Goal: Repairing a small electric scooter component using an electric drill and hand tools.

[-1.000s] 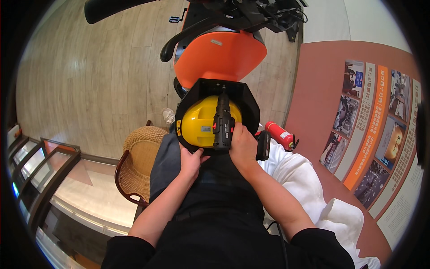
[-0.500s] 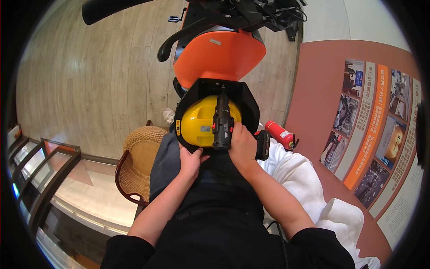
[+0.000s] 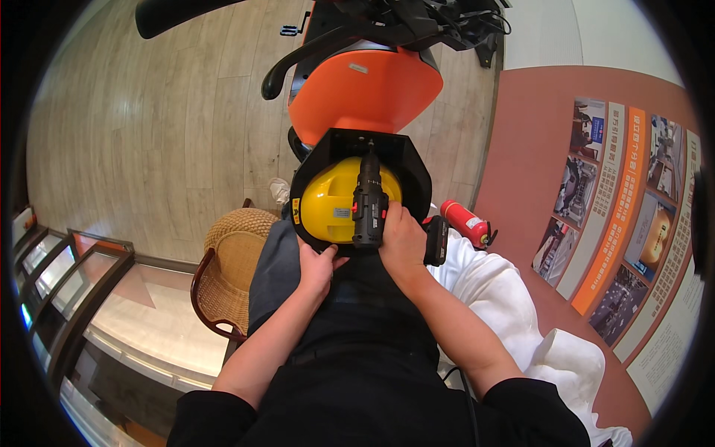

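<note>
A black cordless drill (image 3: 369, 201) lies above a yellow dome-shaped piece (image 3: 324, 194) that looks like a hard hat. My right hand (image 3: 404, 246) is closed around the drill's grip, and the battery (image 3: 438, 240) shows to the right of my wrist. The drill's nose points away from me, its tip at the far wall of a black angular holder (image 3: 418, 167) around the yellow piece. Whether the tip touches a screw there is too small to tell. My left hand (image 3: 317, 270) pinches the holder's near-left rim, with the fingers underneath hidden.
Beyond the holder stands an orange panel (image 3: 365, 89) with black handlebars (image 3: 357, 33) above it. A red fire extinguisher (image 3: 465, 222) and white cloth-like form (image 3: 491, 298) are at right. A woven chair (image 3: 237, 264) stands at left, near a glass display case (image 3: 97, 298).
</note>
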`<state>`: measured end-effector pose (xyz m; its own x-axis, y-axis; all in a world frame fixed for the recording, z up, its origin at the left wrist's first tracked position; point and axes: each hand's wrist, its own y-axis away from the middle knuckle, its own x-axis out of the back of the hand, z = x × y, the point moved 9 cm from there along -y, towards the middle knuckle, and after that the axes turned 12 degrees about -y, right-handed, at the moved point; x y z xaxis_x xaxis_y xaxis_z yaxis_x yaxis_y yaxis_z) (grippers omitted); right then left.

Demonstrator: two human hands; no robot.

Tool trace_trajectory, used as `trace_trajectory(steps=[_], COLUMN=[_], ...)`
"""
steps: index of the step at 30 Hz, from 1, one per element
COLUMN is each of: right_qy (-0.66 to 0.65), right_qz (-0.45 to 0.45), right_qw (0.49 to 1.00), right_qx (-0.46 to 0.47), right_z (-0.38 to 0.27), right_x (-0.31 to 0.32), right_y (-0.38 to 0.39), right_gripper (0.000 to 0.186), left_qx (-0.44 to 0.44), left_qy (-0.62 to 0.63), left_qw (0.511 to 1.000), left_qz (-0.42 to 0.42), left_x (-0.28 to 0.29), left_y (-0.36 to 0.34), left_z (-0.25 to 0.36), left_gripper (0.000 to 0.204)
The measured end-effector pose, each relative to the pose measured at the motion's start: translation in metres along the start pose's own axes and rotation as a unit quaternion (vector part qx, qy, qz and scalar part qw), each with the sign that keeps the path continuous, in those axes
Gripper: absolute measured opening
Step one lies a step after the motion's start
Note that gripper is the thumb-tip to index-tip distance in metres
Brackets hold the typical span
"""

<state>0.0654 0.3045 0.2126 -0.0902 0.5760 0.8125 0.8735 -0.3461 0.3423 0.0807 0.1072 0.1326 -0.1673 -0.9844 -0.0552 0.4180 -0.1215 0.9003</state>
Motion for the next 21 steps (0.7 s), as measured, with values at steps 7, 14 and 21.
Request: trace_trajectory(steps=[7, 14, 21], right_qy=[-0.005, -0.003, -0.005], right_qz=[0.016, 0.032, 0.037], right_qw=[1.0, 0.999, 0.999], right_qx=[0.016, 0.015, 0.014], right_z=[-0.003, 0.0, -0.003], right_x=[0.004, 0.008, 0.004], right_y=[0.001, 0.002, 0.001], right_gripper=[0.057, 0.052, 0.047], left_qx=[0.117, -0.084, -0.048], left_qy=[-0.255, -0.561, -0.126], left_qw=[0.96, 0.823, 0.989], left_qz=[-0.023, -0.03, -0.057], left_x=[0.027, -0.024, -0.067], left_y=[0.001, 0.047, 0.01], left_z=[-0.015, 0.101, 0.084], left_gripper=[0.036, 0.052, 0.053])
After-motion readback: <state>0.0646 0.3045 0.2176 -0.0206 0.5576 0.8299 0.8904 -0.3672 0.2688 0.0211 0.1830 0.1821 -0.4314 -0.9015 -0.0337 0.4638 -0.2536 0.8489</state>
